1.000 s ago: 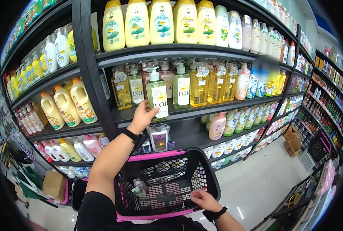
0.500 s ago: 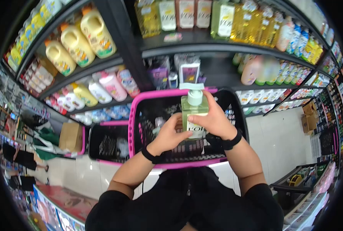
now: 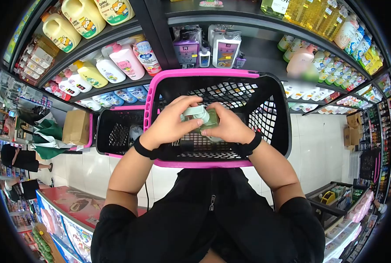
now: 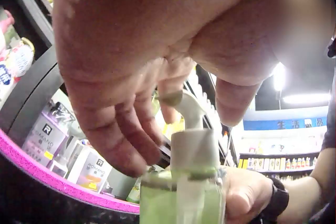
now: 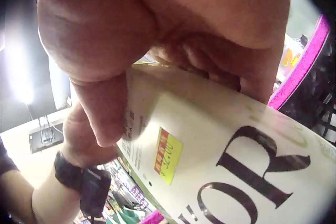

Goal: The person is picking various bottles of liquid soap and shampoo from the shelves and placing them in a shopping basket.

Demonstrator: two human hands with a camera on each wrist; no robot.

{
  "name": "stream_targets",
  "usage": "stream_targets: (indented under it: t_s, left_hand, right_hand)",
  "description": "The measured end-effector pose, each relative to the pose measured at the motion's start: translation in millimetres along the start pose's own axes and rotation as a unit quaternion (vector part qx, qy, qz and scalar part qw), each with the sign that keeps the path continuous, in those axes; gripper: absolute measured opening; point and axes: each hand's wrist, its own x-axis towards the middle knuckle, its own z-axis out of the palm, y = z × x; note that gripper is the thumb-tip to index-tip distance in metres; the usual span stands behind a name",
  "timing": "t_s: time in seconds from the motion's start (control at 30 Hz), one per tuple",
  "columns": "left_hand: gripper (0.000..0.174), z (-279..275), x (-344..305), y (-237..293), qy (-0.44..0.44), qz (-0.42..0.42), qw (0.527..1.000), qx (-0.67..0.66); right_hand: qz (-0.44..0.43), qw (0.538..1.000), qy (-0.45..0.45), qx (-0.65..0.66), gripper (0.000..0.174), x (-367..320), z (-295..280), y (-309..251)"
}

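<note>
Bottle: green pump bottle (image 3: pixel 204 120), tilted, inside the rim of the black basket (image 3: pixel 195 73), between both hands.
Left hand (image 3: pixel 171 122): fingers curled round the pump head.
Right hand (image 3: pixel 228 127): fingers grasping the bottle body.

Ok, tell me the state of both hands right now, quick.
Left hand: fingers curled round the pump top of the green pump bottle.
Right hand: grips the bottle's body.

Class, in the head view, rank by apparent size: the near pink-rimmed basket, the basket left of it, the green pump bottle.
1. near basket
2. left basket, farther off
3. pump bottle, mostly covered
</note>
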Motion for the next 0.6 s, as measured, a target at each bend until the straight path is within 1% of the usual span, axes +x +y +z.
stream_targets:
  t_s: [0.03,0.07,0.1,0.2,0.27,0.33,0.4,0.43,0.47,0.53,0.57,0.6]
  left_hand:
    - [0.048,-8,5,3,-0.044,0.005,0.998,0.046]
    - [0.041,-12,8,4,-0.089,0.011,0.992,0.092]
    - [0.03,-10,12,5,-0.077,0.031,0.989,0.121]
    - [0.029,-10,22,-3,-0.14,0.013,0.973,0.184]
    - [0.028,-4,26,-12,-0.138,0.014,0.97,0.2]
    - [0.028,6,29,-25,-0.152,0.01,0.963,0.224]
    - [0.028,17,32,-37,-0.184,0.009,0.955,0.233]
    - [0.029,23,33,-43,-0.2,0.008,0.951,0.237]
    - [0.029,30,35,-50,-0.219,-0.002,0.943,0.249]
    - [0.029,43,38,-68,-0.257,-0.022,0.927,0.272]
    - [0.031,51,37,-81,-0.247,-0.012,0.929,0.274]
    - [0.031,59,34,-107,-0.243,-0.019,0.933,0.266]
  right_hand:
    - [-0.001,0.999,0.002,-0.032,0.068,2,2,2]
    - [0.012,1.0,-0.008,-0.028,0.068,3,4,5]
    - [0.023,0.999,-0.017,-0.024,0.068,4,5,8]
    - [0.038,0.998,-0.023,-0.039,0.067,12,9,22]
    - [0.045,0.997,-0.019,-0.059,0.066,17,12,31]
    - [0.028,0.996,-0.02,-0.085,0.065,21,17,47]
    - [0.012,0.993,-0.026,-0.112,0.066,24,21,63]
    - [0.009,0.991,-0.039,-0.128,0.062,25,21,69]
    - [0.033,0.989,-0.051,-0.131,0.062,25,21,75]
    - [0.079,0.985,-0.076,-0.137,0.06,24,18,74]
    - [0.072,0.989,-0.055,-0.12,0.061,22,17,76]
    - [0.065,0.992,-0.035,-0.102,0.061,19,16,78]
